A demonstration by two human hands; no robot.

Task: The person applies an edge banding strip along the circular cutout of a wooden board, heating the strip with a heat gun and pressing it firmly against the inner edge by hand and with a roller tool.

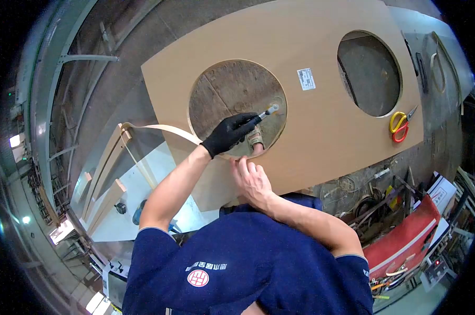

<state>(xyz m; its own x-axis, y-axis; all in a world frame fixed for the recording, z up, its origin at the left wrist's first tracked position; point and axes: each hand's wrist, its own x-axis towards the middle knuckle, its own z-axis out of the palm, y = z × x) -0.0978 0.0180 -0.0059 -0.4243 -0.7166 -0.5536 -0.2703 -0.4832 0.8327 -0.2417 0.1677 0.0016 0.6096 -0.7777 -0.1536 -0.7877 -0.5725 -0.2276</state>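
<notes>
My left hand (228, 135), in a black glove, is closed round a black-handled tool with a small metal head (272, 109). It is over the lower part of a large round hole in a tan wooden panel (311, 131). A thin beige edging strip (169, 129) comes in from the left and passes beneath the gloved hand to the hole's rim. My bare right hand (252, 181) is at the near side of that rim, its bent fingertips pressed on the edge where the strip runs. My right thumb is hidden.
A second round hole lies at the panel's right, with yellow-and-red scissors (400, 125) beside it. A white label (306, 79) is stuck between the holes. Curved wooden pieces (107, 163) stand at left on a pale sheet (137, 202). A red cover (405, 239) and clutter are at lower right.
</notes>
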